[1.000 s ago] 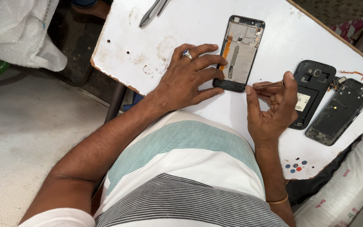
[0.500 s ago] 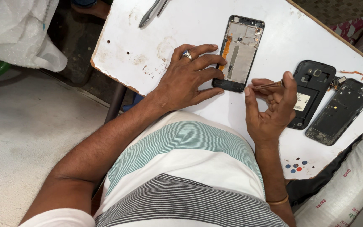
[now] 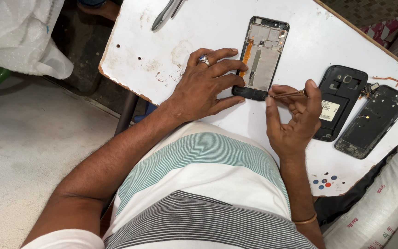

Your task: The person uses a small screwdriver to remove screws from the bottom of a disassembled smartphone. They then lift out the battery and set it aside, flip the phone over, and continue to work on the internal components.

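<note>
Phone frame point(image 3: 263, 57), opened and showing its inner plate and an orange flex strip, lies flat on the white table point(image 3: 199, 23) at about 12 o'clock from the person's body. The left hand point(image 3: 206, 85) is spread flat, fingers open, with the fingertips pressing the frame's left edge and lower corner. The right hand point(image 3: 295, 115) is pinched closed on a thin brown tool point(image 3: 287, 95), held between thumb and forefinger, its tip meeting the frame's bottom right corner.

Recommended handling, as a judgement: hold the frame firmly against the table so it cannot slide toward 3 o'clock under the tool. Keep the tool at a shallow angle and apply light force only at the seam; the flex strip looks fragile and sits well clear, at 11 o'clock from the tip.

Two dark phone parts, a rear housing point(image 3: 339, 101) and a back shell point(image 3: 374, 121), lie at 3 o'clock, apart from the work. Metal tweezers point(image 3: 166, 13) rest at 10 o'clock.
</note>
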